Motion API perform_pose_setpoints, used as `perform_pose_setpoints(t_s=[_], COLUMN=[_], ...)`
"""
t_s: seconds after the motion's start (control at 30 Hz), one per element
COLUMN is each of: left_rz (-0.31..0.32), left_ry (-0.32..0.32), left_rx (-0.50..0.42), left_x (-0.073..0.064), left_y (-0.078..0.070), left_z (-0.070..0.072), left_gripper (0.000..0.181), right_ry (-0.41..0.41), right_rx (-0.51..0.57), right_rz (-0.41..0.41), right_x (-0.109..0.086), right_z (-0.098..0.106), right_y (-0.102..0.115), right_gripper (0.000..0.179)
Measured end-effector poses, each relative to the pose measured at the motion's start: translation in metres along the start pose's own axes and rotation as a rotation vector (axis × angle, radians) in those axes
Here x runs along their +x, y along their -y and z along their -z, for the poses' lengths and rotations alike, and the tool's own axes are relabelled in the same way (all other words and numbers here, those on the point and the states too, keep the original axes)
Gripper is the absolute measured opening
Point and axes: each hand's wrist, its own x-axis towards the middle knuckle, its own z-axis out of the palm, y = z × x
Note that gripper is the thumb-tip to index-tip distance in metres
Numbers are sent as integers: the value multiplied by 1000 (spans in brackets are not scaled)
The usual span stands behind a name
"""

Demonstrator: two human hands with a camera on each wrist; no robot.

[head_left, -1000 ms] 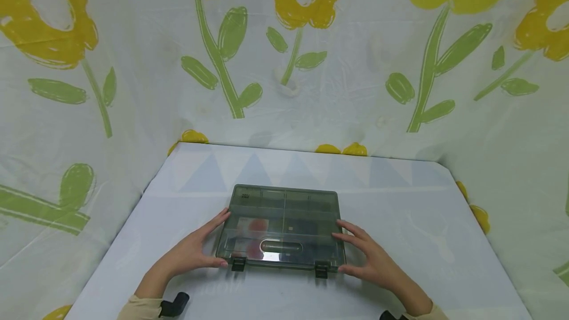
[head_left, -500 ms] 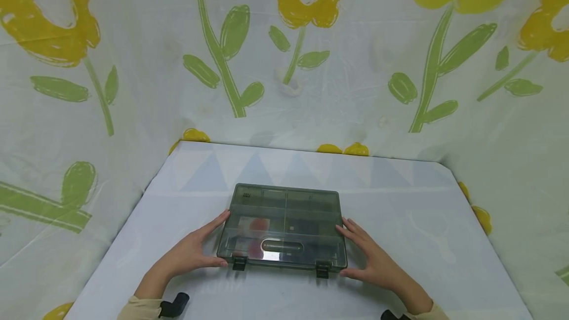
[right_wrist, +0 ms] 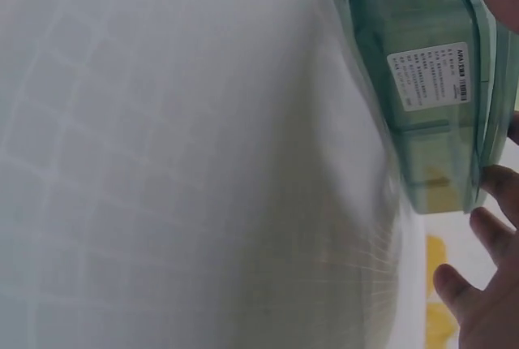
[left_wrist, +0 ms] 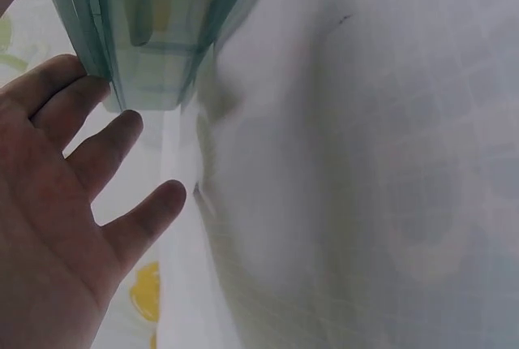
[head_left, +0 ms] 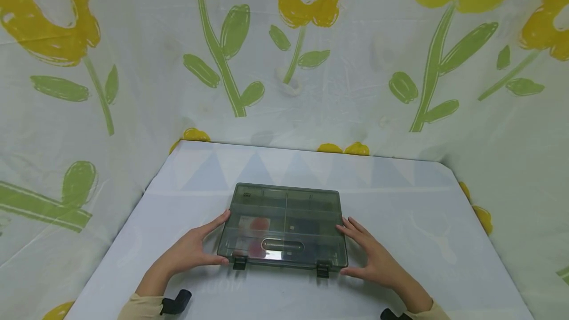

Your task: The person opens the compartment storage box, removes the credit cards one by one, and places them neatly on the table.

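Observation:
A flat plastic storage box (head_left: pixel 311 206), translucent dark green with its lid down, lies on the table between my hands. Two black latches, a left one (head_left: pixel 239 262) and a right one (head_left: pixel 323 269), jut from its front edge. Reddish round shapes (head_left: pixel 258 224) show through the lid on the left. My left hand (head_left: pixel 188 251) has its fingers along the box's left side and its thumb by the front left corner. On the other side, my right hand (head_left: pixel 375 260) touches the right edge with fairly straight, spread fingers, its thumb near the front corner. A printed label (right_wrist: pixel 430 77) marks that side.
The box stands on a white table (head_left: pixel 400 241) with pale blue triangles along its back edge. A cloth curtain (head_left: pixel 346 78) printed with yellow flowers surrounds the table at the back and sides. Black wrist mounts (head_left: pixel 176 302) sit at both sleeves.
The right fingers have drawn back slightly from over the lid to its right edge. The box and left hand are nearly unchanged, with a slight shift of the whole view.

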Motion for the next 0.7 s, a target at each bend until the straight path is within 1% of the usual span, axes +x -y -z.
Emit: perform_pose_setpoints(t_s=[0.17,0.37,0.53,0.7], left_rz=[1,-3,9,-18], left_ry=[6,12,12,2], left_rx=[10,14,-10,-47], left_x=[0,1,2,4], left_y=[-4,-8,-9,-7], left_z=[4,10,16,19], left_gripper=[113,108,105,99], right_ry=[-15,-52,-50,-64], right_rx=[-8,-4,1,-17], right_rz=[-10,-28,-54,-36], right_x=[0,0,2,4], right_z=[3,7,12,20], right_y=[0,4,8,13], right_gripper=[90,88,85,83])
